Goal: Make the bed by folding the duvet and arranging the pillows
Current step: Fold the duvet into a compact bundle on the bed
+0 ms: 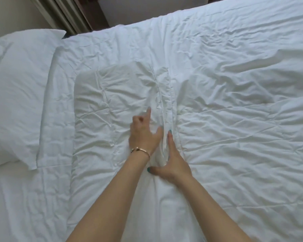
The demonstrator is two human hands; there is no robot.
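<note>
A white wrinkled duvet (234,102) covers most of the bed. One white pillow (19,95) lies at the left edge. Between them sits a padded white layer (112,95) with a rounded corner; whether it is a pillow or folded duvet I cannot tell. Its stitched hem (165,102) forms a ridge down the middle. My left hand (143,137), wearing a bracelet, rests just left of the ridge with index finger and thumb extended and the other fingers curled. My right hand (173,161) lies flat against the ridge's right side, its fingertips partly hidden in the fabric.
A flat white sheet (16,198) shows at lower left below the pillow. Beyond the bed's far edge stand a dark wooden frame (94,16) and a pale curtain or wall strip (59,11). The duvet runs out of view to the right.
</note>
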